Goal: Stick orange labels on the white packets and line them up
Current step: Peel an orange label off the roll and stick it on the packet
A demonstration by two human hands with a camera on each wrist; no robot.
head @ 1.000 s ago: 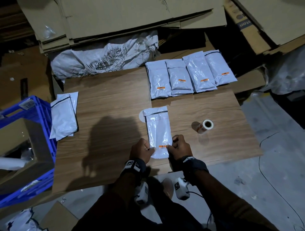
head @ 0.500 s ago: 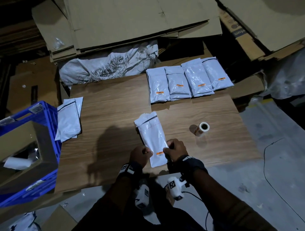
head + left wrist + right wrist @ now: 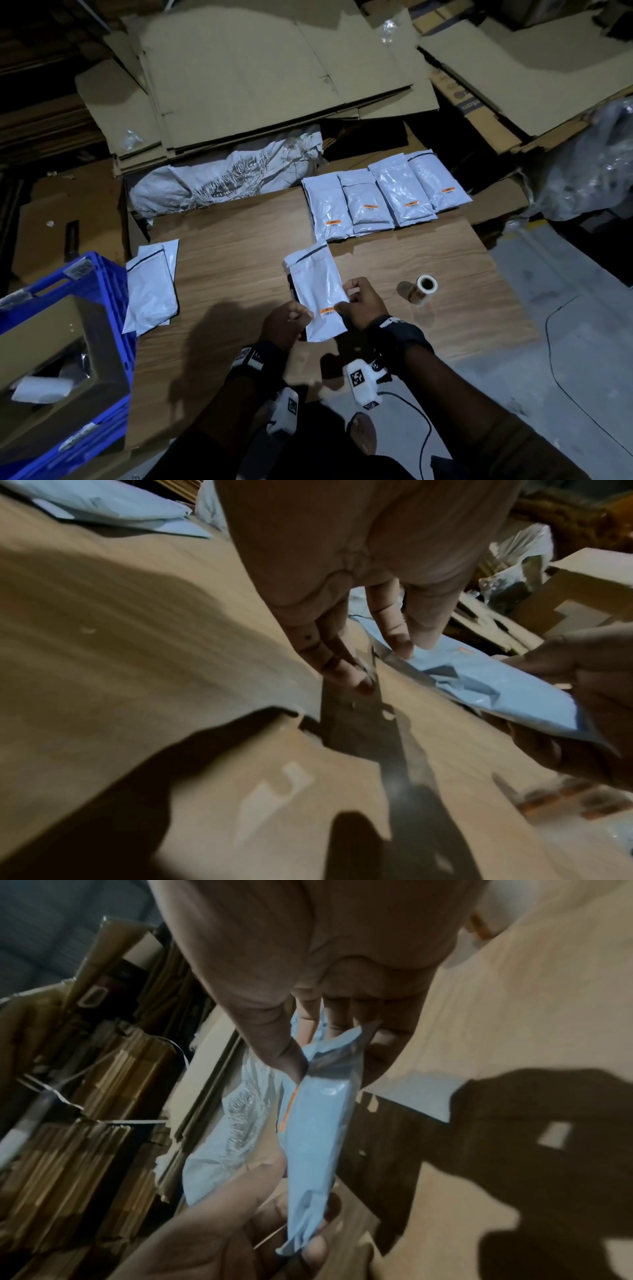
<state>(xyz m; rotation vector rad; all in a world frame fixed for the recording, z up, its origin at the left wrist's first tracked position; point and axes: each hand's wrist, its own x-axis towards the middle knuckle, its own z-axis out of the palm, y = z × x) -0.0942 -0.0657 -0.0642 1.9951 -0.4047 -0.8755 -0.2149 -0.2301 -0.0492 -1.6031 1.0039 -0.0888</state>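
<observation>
A white packet (image 3: 317,284) with a black strip near its top and an orange label (image 3: 327,310) near its lower end is held a little above the wooden table (image 3: 226,260), top tilted left. My left hand (image 3: 301,317) pinches its lower left edge. My right hand (image 3: 346,301) pinches its right edge beside the label. The right wrist view shows the packet (image 3: 315,1139) edge-on, thumb on one face and fingers behind. Several labelled packets (image 3: 383,202) lie in a row at the table's back right. The label roll (image 3: 424,286) lies right of my hands.
A small pile of unlabelled white packets (image 3: 150,291) lies on the table's left side. A blue crate (image 3: 113,298) holding a carton stands at the left. Flattened cardboard (image 3: 274,78) and a crumpled white sack (image 3: 222,178) lie behind the table.
The packet lay flat on the table with both hands at its label; now both hands have lifted it, and its top has swung to the left.
</observation>
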